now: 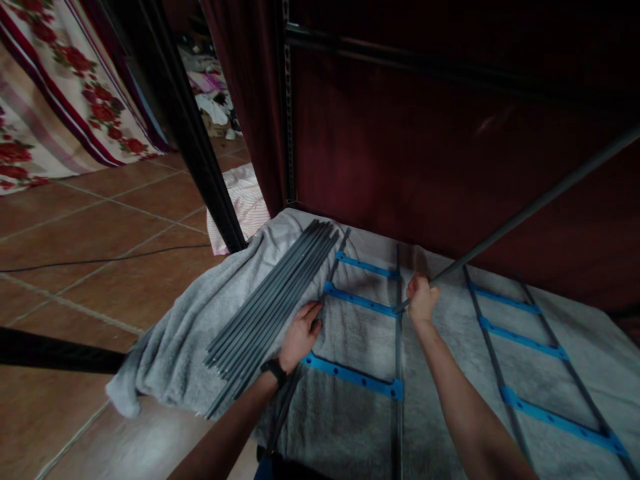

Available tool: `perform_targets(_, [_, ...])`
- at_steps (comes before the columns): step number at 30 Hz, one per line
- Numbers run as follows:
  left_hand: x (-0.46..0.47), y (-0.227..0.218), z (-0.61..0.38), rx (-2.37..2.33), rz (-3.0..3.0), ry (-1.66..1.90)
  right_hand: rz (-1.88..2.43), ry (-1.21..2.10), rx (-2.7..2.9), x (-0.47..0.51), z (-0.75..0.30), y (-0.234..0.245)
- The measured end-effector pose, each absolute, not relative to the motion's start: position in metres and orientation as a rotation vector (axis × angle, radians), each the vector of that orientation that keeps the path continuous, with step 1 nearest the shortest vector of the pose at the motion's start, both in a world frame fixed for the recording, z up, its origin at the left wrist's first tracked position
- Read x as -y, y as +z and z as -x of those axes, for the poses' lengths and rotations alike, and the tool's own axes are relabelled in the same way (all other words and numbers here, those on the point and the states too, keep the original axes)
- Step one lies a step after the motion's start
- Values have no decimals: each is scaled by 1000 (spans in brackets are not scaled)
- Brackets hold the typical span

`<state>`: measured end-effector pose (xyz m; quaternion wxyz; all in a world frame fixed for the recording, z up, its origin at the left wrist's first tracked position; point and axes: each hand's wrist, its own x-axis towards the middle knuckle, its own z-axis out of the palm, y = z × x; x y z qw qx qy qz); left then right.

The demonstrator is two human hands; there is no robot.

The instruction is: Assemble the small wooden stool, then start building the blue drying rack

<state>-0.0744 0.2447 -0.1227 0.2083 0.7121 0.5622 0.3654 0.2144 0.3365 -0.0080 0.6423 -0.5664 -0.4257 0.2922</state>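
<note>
A ladder-like frame (360, 303) of grey rods joined by blue crossbars lies on a grey blanket (170, 340). My left hand (300, 333) rests on the frame's left rail, fingers spread, right beside a bundle of several loose grey rods (273, 300). My right hand (421, 298) is closed round the lower end of a long grey rod (525, 213) that slants up to the right. That rod's tip meets the frame's right rail (399, 347).
A second grey-and-blue frame (525, 340) lies on the blanket at the right. A dark red cloth wall (425, 147) with a black slotted post (287, 100) stands behind. A black post (200, 153), a floral cloth (65, 100) and a black cable (100, 260) are on the tiled floor at the left.
</note>
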Motion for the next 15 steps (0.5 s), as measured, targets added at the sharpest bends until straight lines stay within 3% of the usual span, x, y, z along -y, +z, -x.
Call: perform_targets(15, [-240,-114,78,-1701,-2022,1169,1321,597,949,-334,-216,-6])
